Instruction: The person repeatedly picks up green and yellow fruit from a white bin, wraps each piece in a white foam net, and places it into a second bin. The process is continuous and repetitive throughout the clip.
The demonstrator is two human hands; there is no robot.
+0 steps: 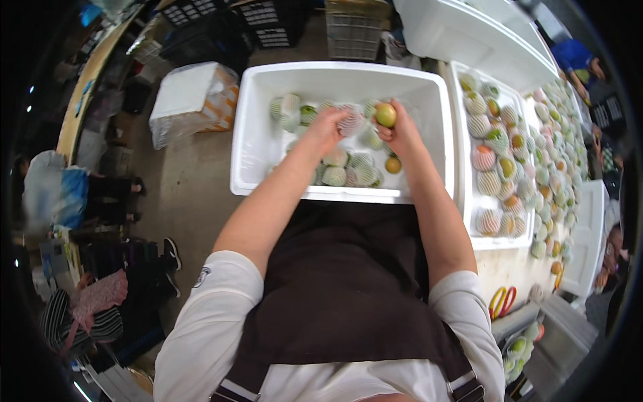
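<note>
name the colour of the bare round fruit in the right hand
The bare round fruit in the right hand is yellowish green, clearest in the head view.

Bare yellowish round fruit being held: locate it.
Head view: the yellowish round fruit is in the right hand, over the right half of the white foam box, right of the left hand.

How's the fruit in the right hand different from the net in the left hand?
The fruit is greenish-yellow; the net is pale. The fruit looks smooth, while the net is a mesh full of holes. The right hand holds the fruit, and the left hand the net.
</note>
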